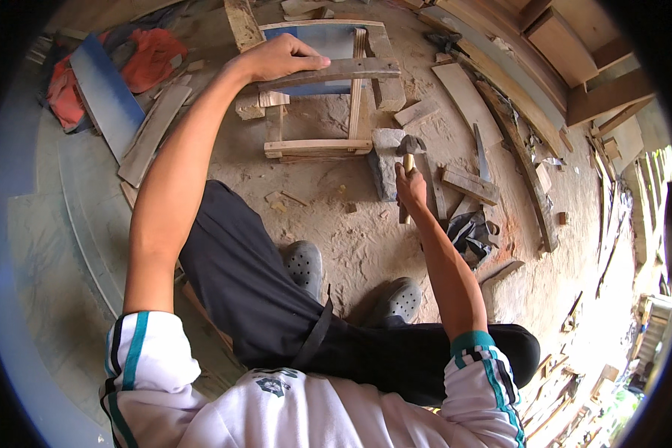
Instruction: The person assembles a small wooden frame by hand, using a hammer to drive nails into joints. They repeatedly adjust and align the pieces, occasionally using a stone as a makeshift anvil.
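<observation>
Dusty, pale ground (328,205) strewn with offcuts spreads around a small wooden frame (321,145), which we take as our landmark. To the left of the frame lie a blue-and-white board (104,93) and a bundle of red cloth (148,63); to its right are scattered planks, a wood block (470,184) and, nearer to us, a crumpled black bag (472,237).

Across the frame, toward its far part, runs a curved wooden bar (362,69). Our left hand (280,60) is on the bar's left part, its fingers curled and grasping, the thumb laid along the wood; we cannot see how they meet the underside, nor whether the bar is fastened to the frame.

Just right of the frame's near corner sits a grey stone block (384,175). Beside it our right hand (411,185) has its fingers clenched round the handle of a hammer (408,160), the metal head pointing away from us.

We judge the bar stiff, fairly light and dry enough not to slip, though its edges may splinter; it is best held near an end, thumb on top. The frame's slim slats look easier to crack, so we would take it by a corner. The hammer is probably head-heavy and steadier gripped low on the handle.
</observation>
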{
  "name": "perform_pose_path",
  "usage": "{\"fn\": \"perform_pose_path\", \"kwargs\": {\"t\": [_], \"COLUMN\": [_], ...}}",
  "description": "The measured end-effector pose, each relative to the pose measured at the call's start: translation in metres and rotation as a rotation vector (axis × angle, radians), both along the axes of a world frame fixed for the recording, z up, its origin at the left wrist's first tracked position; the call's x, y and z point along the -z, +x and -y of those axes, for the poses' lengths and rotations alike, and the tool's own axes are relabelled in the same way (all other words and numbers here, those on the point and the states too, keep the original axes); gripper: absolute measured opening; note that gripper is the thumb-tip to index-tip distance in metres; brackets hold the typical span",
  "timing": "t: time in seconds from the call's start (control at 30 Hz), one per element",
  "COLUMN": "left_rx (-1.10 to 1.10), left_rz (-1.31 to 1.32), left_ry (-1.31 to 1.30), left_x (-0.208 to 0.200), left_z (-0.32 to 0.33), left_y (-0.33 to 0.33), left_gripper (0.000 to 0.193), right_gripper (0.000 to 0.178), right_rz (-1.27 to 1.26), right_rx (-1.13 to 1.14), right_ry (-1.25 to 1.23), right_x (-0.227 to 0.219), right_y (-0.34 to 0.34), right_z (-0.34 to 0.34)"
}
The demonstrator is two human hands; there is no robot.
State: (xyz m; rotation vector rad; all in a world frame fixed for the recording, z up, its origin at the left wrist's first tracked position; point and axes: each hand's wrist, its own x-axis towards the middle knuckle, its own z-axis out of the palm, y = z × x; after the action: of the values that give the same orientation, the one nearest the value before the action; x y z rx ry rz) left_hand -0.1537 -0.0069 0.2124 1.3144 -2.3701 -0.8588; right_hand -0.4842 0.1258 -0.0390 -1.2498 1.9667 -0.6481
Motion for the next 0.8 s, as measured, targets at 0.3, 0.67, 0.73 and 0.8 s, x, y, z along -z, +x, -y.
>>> {"fn": "perform_pose_path", "kwargs": {"t": [0.3,0.67,0.73,0.8], "left_rx": [-0.005,-0.029,-0.02,0.0], "left_rz": [-0.106,-0.048,-0.071,-0.087], "left_ry": [0.008,0.041,0.001,-0.057], "left_x": [0.015,0.009,0.016,0.021], "left_z": [0.001,0.0,0.001,-0.002], "left_y": [-0.001,-0.013,-0.007,-0.005], "left_gripper": [0.041,0.049,0.052,0.057], "right_gripper": [0.047,0.051,0.052,0.052], "right_rz": [0.055,0.055,0.098,0.146], "right_rx": [0.04,0.046,0.038,0.041], "right_ry": [0.036,0.079,0.117,0.152], "right_x": [-0.013,-0.01,-0.017,-0.028], "right_y": [0.006,0.002,0.008,0.013], "right_z": [-0.002,0.001,0.0,0.0]}}
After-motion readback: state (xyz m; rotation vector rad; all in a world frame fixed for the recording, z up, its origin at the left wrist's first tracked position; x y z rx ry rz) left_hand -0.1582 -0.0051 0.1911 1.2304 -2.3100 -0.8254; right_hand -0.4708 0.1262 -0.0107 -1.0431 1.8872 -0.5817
